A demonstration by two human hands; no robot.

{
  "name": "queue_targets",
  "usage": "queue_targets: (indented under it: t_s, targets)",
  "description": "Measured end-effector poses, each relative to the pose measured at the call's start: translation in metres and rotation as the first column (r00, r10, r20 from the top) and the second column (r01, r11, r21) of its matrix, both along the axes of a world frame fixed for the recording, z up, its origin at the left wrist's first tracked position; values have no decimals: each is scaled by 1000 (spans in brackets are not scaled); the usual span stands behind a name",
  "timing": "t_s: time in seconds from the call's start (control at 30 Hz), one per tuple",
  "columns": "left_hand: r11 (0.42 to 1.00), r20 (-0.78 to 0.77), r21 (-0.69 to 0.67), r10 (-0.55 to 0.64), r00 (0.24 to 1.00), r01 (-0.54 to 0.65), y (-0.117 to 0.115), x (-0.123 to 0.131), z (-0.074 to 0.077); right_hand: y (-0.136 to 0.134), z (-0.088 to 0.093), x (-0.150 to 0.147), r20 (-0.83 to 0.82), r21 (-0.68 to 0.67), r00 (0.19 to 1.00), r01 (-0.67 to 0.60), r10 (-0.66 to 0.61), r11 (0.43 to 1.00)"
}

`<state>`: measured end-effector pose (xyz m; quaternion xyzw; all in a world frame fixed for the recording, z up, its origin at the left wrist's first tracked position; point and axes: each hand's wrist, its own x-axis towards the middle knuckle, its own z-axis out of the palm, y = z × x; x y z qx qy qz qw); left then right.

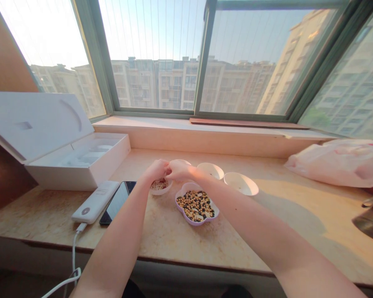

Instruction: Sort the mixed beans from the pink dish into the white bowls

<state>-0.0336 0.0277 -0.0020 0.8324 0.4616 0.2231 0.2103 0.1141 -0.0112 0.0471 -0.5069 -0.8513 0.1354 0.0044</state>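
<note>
Left hand point(156, 170) and right hand point(178, 169) together at mid-tabletop, fingertips meeting over a small white bowl point(160, 191); whether anything is pinched between them is hidden. Flakes point(159, 184), pale and almond-like, lie in that bowl, directly below the left hand. The rim of another bowl point(180, 161) shows just behind the hands, its contents out of sight.

Clock bearings below are taken from the lilac-rimmed dish point(182, 201), flower-shaped, with 12 toward the window. It sits just under the right forearm, holding mixed beans point(195, 205) - tan and black - with a few pale flakes on top. The small bowl is at 10. Two white bowls: one at 1 point(210, 170), one at 2 point(240, 184), each apart from the dish, with no clear contents at this angle.

At 9, a phone point(116, 203) lies dark beside a white power bank point(95, 202), touching or very nearly so, with a white cable point(73, 256) running off the tabletop point(43, 217) edge. Farther out at 10, an open white box point(59, 140). At 3, a pink plastic bag point(338, 163) lies against the sill, well apart from the hands.
</note>
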Motion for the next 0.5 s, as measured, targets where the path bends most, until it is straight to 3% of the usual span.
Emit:
queue_targets:
  t_s: [0.07,0.13,0.3,0.4,0.5]
  targets:
    - [999,-24,26,24,999,-23,-1,1,0,-2,1,4,-18,66,1000,-19,20,998]
    - [997,-33,44,61,998,-59,-2,3,-1,-6,7,17,-151,103,988,2,13,995]
    - [982,-110,93,172,979,-162,-5,12,-5,-21,16,98,-204,172,950,273,-237,947]
    - [982,-158,83,179,971,-167,-8,15,-3,-31,2,155,-113,177,923,384,-369,906]
    - [978,-190,86,201,961,-187,-10,18,-1,-40,-21,191,-81,185,915,405,-396,896]
